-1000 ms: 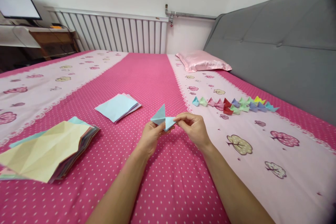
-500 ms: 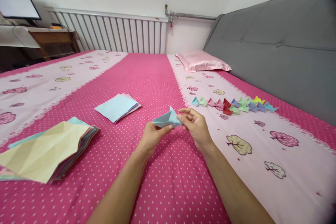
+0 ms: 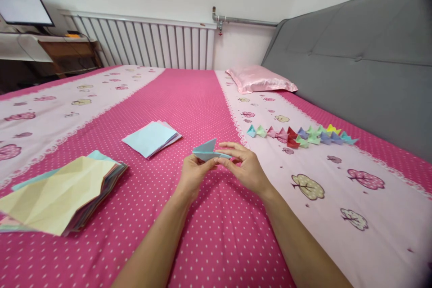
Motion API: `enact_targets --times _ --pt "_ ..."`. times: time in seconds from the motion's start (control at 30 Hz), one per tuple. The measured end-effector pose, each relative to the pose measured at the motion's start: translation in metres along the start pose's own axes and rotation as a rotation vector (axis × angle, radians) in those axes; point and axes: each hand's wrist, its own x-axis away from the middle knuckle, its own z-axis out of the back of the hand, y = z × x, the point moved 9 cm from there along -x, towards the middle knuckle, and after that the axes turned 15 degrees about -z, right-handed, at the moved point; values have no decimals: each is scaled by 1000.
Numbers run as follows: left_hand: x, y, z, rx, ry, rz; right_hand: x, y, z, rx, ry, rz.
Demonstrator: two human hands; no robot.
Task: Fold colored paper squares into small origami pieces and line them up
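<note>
A light blue folded paper boat (image 3: 205, 150) is held above the pink dotted bedspread, between both hands. My left hand (image 3: 194, 172) grips its left side and underside, thumb along the near edge. My right hand (image 3: 243, 164) pinches the right end, thumb in front and fingers behind. One pointed flap stands up at the boat's left and middle; my fingers partly hide the right end. Off to the right, a cluster of small folded paper boats (image 3: 313, 138) in several colours sits on the bedspread.
A stack of square paper sheets (image 3: 151, 138), light blue on top, lies left of my hands. Nearer, a thicker pile of creased paper (image 3: 64, 189) has a yellow sheet uppermost. A pink pillow (image 3: 259, 80) rests by the grey headboard (image 3: 357, 54). A radiator (image 3: 145, 40) stands behind.
My right thumb and fingers have pressed the boat's right part down, so it now lies flatter. The upright flap leans differently, and the boat has shifted slightly left.
</note>
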Motion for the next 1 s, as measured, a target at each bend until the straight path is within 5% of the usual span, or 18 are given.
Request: enact_targets --times 1.0 --pt "-2 -2 6 -20 18 -19 -5 17 -6 -144 -133 -112"
